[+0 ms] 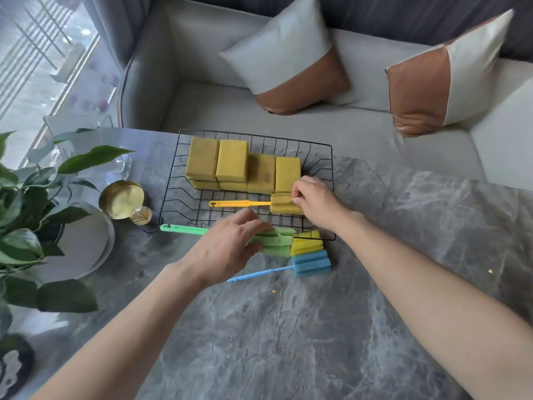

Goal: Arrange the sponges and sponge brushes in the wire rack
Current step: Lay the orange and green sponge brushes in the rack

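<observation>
A black wire rack (173, 194) lies on the grey marble table. Several yellow-green sponges (232, 164) fill its far half in a row. A yellow sponge brush (284, 204) lies inside the rack in front of them, handle pointing left; my right hand (314, 202) pinches its sponge head. My left hand (227, 249) grips a green sponge brush (277, 241) at the rack's near edge, its handle sticking out left. Another yellow brush head (306, 246) and a blue sponge brush (311, 262) lie on the table just in front of the rack.
A leafy plant (34, 215) and a white plate (83, 243) stand at the left, with a gold tin (121, 202) and a small gold ball (141, 215) next to the rack. A glass dish (122, 166) sits behind. A grey sofa with two cushions (285, 59) lies beyond the table.
</observation>
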The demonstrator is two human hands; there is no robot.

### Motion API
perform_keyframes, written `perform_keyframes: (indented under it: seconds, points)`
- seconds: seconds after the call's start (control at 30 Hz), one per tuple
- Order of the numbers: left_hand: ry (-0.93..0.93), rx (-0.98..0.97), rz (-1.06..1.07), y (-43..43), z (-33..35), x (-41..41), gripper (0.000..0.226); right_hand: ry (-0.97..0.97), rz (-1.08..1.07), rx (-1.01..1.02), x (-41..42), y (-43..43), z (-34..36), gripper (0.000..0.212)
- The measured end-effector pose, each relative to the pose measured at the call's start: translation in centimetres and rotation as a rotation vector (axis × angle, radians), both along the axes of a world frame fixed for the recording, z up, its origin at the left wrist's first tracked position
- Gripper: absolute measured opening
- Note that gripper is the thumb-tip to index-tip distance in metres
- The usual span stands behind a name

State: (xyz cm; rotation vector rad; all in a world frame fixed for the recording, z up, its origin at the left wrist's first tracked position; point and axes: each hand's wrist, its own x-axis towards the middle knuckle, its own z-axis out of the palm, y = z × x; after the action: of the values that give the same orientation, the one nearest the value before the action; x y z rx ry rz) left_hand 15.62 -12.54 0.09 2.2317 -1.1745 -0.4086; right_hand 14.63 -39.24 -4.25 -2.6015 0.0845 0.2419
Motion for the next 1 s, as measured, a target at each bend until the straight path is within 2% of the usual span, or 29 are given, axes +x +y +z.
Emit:
perform_keyframes:
  seconds: [0.27,0.47,0.7,1.0]
  points:
    - [0.056,0.018,0.072,-2.4,-2.0,4.3,0.04,0.037,0.01,-0.083,0.5,-1.7,-1.6,0.006]
    - [0.185,0.03,0.079,-5.0,-3.7,5.7,0.039,-0.06,0.124,-0.235,0.5,-2.0,-1.9,0.006]
    - [0.285,0.098,0.066,-7.5,-5.8,5.8,0.04,0.001,0.101,-0.127,1.1,-2.9,-2.3,0.006]
    - [0.244,0.182,0.096,-8.7,-7.8,5.5,0.041,-0.003,0.061,-0.046,1.4,-3.0,-2.5,0.006]
